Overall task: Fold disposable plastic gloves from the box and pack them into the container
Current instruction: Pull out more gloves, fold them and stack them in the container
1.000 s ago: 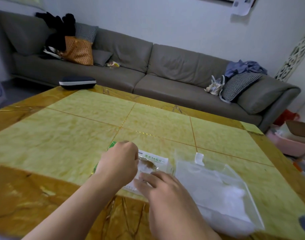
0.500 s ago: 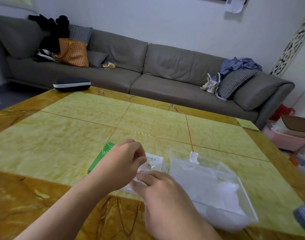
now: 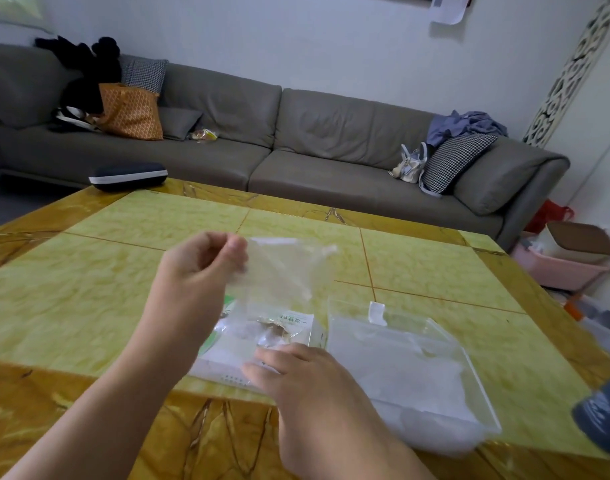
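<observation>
Beyond your fingers, the table showed yellow-green marbled panels framed in amber stone, with thin gold lines between them. A dark case with a pale band sat at its far left corner. Behind ran a long grey sofa against a plain white wall. You had an orange bag and dark clothing on its left end, a houndstooth cushion and blue cloth toward the right. A white carved screen stood at far right, above a pink tub on the floor. Daylight was soft and even.
</observation>
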Demonstrator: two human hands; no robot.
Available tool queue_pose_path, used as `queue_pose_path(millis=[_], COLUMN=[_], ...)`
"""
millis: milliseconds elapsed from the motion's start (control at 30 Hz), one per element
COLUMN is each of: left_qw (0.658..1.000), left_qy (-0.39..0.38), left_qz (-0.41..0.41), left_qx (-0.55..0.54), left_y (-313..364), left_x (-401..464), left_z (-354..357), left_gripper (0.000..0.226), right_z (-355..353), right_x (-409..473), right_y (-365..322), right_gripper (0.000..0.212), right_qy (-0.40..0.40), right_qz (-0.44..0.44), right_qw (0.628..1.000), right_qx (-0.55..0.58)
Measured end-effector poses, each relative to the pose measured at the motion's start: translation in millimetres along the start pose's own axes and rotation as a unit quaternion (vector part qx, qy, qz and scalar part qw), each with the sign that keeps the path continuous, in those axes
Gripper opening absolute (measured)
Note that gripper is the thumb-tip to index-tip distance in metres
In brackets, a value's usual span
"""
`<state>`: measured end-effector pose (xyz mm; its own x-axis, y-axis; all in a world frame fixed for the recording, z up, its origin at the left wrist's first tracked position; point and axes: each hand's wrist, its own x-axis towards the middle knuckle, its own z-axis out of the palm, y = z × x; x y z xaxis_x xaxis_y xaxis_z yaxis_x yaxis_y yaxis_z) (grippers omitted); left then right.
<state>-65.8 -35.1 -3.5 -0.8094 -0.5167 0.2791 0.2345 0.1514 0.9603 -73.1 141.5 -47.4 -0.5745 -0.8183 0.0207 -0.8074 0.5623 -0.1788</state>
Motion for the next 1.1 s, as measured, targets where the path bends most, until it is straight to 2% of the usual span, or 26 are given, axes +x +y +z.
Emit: queue_pose_path(millis=[167, 267, 367, 467, 500, 600, 633, 667, 767, 833, 867, 967, 1000, 1033, 1100], left_qw=[0.974, 0.955, 0.938, 0.913, 0.904, 0.887, 0.884, 0.881, 0.884, 0.896, 0.900, 0.903, 0.911, 0.918, 0.932], left_qy=[0.025, 0.020, 0.008, -0.023, -0.032, -0.061, -0.070, -0.082, -0.102, -0.098, -0.099, -0.143, -0.153, -0.166, -0.215], left_qz=[-0.147, -0.182, -0.207, -0.240, -0.254, -0.279, -0.282, -0.284, -0.294, -0.292, -0.288, -0.278, -0.269, -0.260, -0.230], left_qx=[-0.170, -0.233, -0.279, -0.330, -0.344, -0.363, -0.366, -0.369, -0.348, -0.319, -0.310, -0.294, -0.273, -0.250, -0.178], left_y=[0, 0, -1, 0, 0, 7, 9, 13, 17, 16, 14, 10, 10, 10, 13], left_x=[3, 1, -3, -6, -8, -14, -17, -19, -25, -25, -24, -21, -19, -18, -16], left_z=[0, 3, 8, 13, 15, 19, 21, 23, 28, 27, 24, 13, 10, 8, 7], left_gripper=[0.024, 0.020, 0.027, 0.024, 0.023, 0.030, 0.032, 0.034, 0.033, 0.044, 0.052, 0.083, 0.086, 0.081, 0.057], right_z=[6, -1, -9, -19, -23, -33, -37, -41, -48, -53, -55, -59, -58, -58, -57], right_x=[-2, -5, -7, -9, -10, -13, -12, -12, -12, -15, -17, -24, -26, -27, -29], right_y=[3, 2, 5, 10, 12, 22, 23, 23, 29, 35, 38, 49, 51, 53, 57], right_gripper=[0.060, 0.041, 0.024, 0.014, 0.008, 0.050, 0.059, 0.058, 0.015, 0.006, 0.008, 0.015, 0.016, 0.016, 0.016], right_qy=[0.008, 0.108, 0.269, 0.348, 0.342, 0.257, 0.234, 0.229, 0.309, 0.345, 0.347, 0.328, 0.321, 0.316, 0.308], right_qz=[0.014, 0.082, 0.130, 0.186, 0.210, 0.265, 0.270, 0.265, 0.246, 0.237, 0.231, 0.218, 0.213, 0.208, 0.200], right_qw=[1.000, 0.984, 0.933, 0.873, 0.860, 0.840, 0.825, 0.802, 0.737, 0.705, 0.703, 0.731, 0.738, 0.741, 0.747], right_qx=[0.023, 0.112, 0.203, 0.286, 0.317, 0.397, 0.438, 0.483, 0.548, 0.573, 0.575, 0.556, 0.554, 0.555, 0.555])
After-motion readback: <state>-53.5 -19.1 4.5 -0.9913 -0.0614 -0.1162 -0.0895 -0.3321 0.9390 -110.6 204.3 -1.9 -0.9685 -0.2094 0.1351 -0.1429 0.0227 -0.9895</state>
